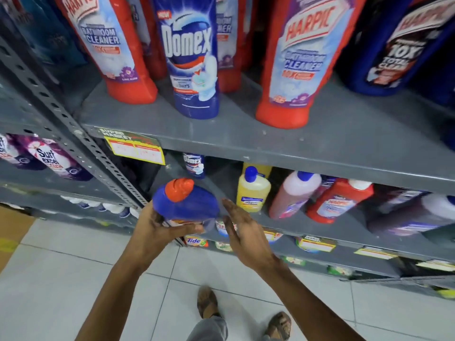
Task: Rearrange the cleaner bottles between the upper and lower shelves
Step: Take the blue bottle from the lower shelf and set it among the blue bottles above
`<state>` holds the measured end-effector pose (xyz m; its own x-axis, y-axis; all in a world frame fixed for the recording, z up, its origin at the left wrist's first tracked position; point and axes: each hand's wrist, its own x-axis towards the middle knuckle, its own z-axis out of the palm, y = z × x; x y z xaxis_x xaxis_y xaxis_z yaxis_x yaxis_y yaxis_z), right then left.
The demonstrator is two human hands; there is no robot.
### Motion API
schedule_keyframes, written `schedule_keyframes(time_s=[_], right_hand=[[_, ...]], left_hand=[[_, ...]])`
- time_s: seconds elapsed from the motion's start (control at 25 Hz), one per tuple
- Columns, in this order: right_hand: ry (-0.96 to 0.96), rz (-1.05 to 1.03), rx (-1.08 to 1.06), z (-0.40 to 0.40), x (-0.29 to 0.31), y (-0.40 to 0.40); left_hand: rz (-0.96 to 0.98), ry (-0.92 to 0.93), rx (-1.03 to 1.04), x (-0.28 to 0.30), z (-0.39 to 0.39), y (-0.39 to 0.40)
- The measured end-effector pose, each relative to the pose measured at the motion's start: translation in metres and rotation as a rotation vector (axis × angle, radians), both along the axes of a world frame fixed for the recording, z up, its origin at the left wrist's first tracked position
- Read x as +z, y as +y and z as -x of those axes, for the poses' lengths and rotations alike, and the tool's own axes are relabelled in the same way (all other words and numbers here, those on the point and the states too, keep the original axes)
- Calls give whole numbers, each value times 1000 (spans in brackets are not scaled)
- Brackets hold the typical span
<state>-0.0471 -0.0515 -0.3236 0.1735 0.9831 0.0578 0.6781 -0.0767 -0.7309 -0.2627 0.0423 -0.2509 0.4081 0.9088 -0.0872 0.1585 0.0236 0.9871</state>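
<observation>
My left hand (pixel 152 226) grips a blue cleaner bottle with an orange cap (pixel 186 203), held in front of the lower shelf (pixel 307 226) at its left end. My right hand (pixel 242 228) is beside the bottle on its right, fingers spread, holding nothing and not quite touching it. On the upper shelf (pixel 246 134) stand a blue Domex bottle (pixel 192 57), a red Harpic bottle at the left (pixel 110 45) and another red Harpic bottle to the right (pixel 300 60). A small Domex bottle (pixel 194 164) stands deep on the lower shelf.
The lower shelf also holds a yellow bottle (pixel 252 190), a pink bottle (pixel 293 193) and a red bottle (pixel 337 199). A dark blue Harpic bottle (pixel 398 45) stands at the upper right. A perforated grey upright (pixel 64 119) runs at the left. White floor tiles (pixel 73 279) lie below.
</observation>
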Motion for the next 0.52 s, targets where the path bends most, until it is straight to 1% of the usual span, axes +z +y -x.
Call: schedule_keyframes(time_s=[0.08, 0.16, 0.24, 0.28, 0.32, 0.36, 0.44, 0.52], right_hand=[[46, -185, -64, -18, 38, -30], [48, -409, -113, -45, 81, -57], [15, -612, -180, -79, 124, -78], [-35, -684, -214, -100, 144, -87], [-104, -714, -250, -120, 161, -95], [-183, -700, -287, -142, 175, -103], [-302, -554, -366, -176, 193, -112], [-346, -395, -429, -195, 201, -116]], left_hand=[[-29, -40, -15, 25, -14, -19], [-64, -108, -19, 55, -38, -35], [-115, -185, -68, 91, -69, -50], [-137, -236, -89, 110, -86, -56], [-151, -291, -96, 130, -104, -61], [-170, -347, -109, 149, -124, -65], [-207, -444, -153, 179, -161, -69], [-230, -488, -175, 200, -194, -67]])
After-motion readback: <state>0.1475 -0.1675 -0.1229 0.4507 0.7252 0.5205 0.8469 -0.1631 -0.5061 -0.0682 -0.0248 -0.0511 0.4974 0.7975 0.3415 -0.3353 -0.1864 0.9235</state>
